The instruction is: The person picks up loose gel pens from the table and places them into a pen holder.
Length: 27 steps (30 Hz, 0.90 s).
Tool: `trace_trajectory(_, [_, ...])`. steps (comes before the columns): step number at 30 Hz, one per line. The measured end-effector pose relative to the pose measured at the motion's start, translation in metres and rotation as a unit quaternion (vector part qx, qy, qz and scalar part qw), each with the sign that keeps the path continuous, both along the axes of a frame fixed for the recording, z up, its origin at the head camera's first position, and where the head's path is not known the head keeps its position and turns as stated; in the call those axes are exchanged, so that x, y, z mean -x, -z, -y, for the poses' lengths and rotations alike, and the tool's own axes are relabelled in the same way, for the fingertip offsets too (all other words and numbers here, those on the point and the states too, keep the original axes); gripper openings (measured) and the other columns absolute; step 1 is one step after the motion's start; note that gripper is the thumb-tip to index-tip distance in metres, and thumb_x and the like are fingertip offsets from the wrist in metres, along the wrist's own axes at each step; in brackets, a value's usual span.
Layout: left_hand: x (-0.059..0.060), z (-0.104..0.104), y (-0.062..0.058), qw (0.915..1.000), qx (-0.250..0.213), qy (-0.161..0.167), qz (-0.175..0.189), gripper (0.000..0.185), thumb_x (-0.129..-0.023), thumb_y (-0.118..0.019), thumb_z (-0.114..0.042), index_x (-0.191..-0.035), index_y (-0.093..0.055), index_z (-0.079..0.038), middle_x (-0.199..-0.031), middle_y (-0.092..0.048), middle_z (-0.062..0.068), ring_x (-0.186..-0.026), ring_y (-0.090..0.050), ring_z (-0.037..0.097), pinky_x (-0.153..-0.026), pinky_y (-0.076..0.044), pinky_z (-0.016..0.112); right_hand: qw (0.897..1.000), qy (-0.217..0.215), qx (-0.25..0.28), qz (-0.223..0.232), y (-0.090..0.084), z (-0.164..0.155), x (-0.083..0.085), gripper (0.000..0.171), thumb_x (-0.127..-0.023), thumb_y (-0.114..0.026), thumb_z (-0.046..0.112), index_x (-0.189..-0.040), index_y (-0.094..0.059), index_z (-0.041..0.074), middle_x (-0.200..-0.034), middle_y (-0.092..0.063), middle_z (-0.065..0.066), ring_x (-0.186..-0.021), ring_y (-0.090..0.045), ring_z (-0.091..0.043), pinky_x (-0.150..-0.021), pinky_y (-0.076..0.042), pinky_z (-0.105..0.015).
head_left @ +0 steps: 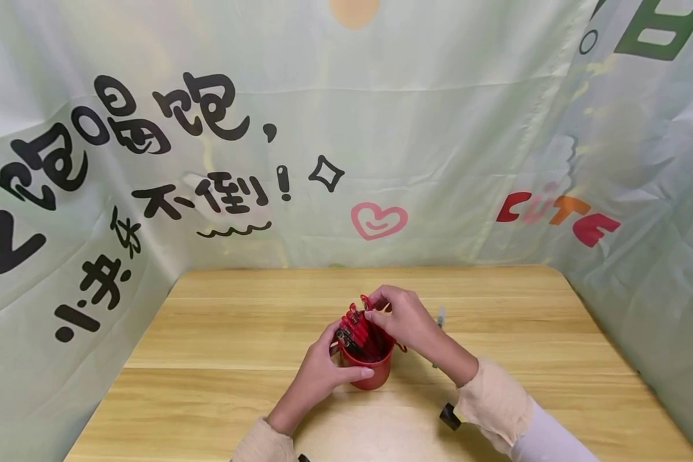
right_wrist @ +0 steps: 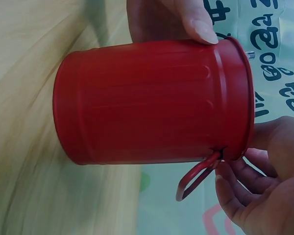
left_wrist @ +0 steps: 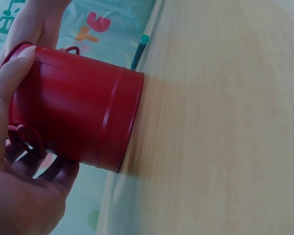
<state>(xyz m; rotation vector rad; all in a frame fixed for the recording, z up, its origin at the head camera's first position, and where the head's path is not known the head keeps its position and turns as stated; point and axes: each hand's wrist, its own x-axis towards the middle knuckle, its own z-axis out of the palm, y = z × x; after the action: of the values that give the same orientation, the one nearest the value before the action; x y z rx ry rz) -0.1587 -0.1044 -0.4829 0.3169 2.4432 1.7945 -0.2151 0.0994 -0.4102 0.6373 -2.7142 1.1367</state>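
Note:
A red metal cup (head_left: 371,372) with a small side handle (right_wrist: 196,178) stands upright mid-table, holding several red pens (head_left: 355,327). My left hand (head_left: 336,359) grips the cup from the left, its thumb along the front wall near the rim. The left wrist view shows that cup (left_wrist: 78,112) wrapped by my left hand (left_wrist: 19,161). My right hand (head_left: 376,309) reaches over the cup's far rim and pinches the top end of one red pen. In the right wrist view the cup (right_wrist: 152,103) fills the frame, with my right hand (right_wrist: 257,196) curled past its rim; the pens are hidden there.
The wooden table (head_left: 219,359) is walled in by printed fabric (head_left: 150,160) at the back and on both sides. A slim pen with a teal tip (head_left: 440,316) lies on the table just right of my right hand, seen also as the teal-tipped pen (left_wrist: 139,49).

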Motion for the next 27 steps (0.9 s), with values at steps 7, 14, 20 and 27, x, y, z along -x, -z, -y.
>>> trace_trajectory(7, [0.0001, 0.0001, 0.001, 1.0, 0.003, -0.002, 0.0, 0.096, -0.073, -0.094, -0.046, -0.153, -0.045, -0.027, -0.151, -0.057, -0.005, -0.142, -0.053, 0.019, -0.118, -0.047, 0.047, 1.0, -0.012, -0.024, 0.001, 0.0053, -0.0007, 0.0013, 0.017, -0.089, -0.082, 0.013, -0.104, -0.074, 0.01, -0.096, -0.075, -0.004, -0.088, -0.07, -0.014, -0.068, -0.061, -0.023])
trace_trajectory(14, [-0.0003, 0.0004, 0.0025, 1.0, 0.002, -0.004, 0.004, 0.095, -0.073, -0.094, -0.046, -0.153, -0.045, -0.028, -0.15, -0.057, -0.005, -0.142, -0.053, 0.02, -0.118, -0.047, 0.047, 0.999, -0.014, -0.032, 0.013, 0.0059, -0.0002, 0.0006, 0.019, -0.089, -0.082, 0.013, -0.106, -0.075, 0.01, -0.097, -0.075, -0.004, -0.087, -0.071, -0.014, -0.067, -0.062, -0.023])
trace_trajectory(20, [0.0002, -0.0001, 0.0023, 1.0, 0.004, -0.004, 0.005, 0.095, -0.073, -0.094, -0.046, -0.152, -0.046, -0.028, -0.151, -0.057, -0.005, -0.142, -0.053, 0.019, -0.119, -0.046, 0.047, 0.999, -0.024, -0.034, 0.016, 0.0047, -0.0015, 0.0009, 0.02, -0.089, -0.082, 0.014, -0.107, -0.075, 0.01, -0.099, -0.075, -0.004, -0.089, -0.071, -0.014, -0.068, -0.061, -0.022])
trace_trajectory(27, [0.0008, -0.0005, 0.0024, 1.0, 0.0, -0.001, 0.005, 0.096, -0.073, -0.094, -0.047, -0.153, -0.045, -0.029, -0.151, -0.057, -0.006, -0.142, -0.053, 0.02, -0.119, -0.046, 0.049, 0.999, -0.019, -0.015, 0.029, 0.0004, -0.0098, -0.0013, 0.023, -0.092, -0.079, 0.019, -0.113, -0.074, 0.01, -0.107, -0.076, -0.005, -0.095, -0.072, -0.018, -0.079, -0.064, -0.033])
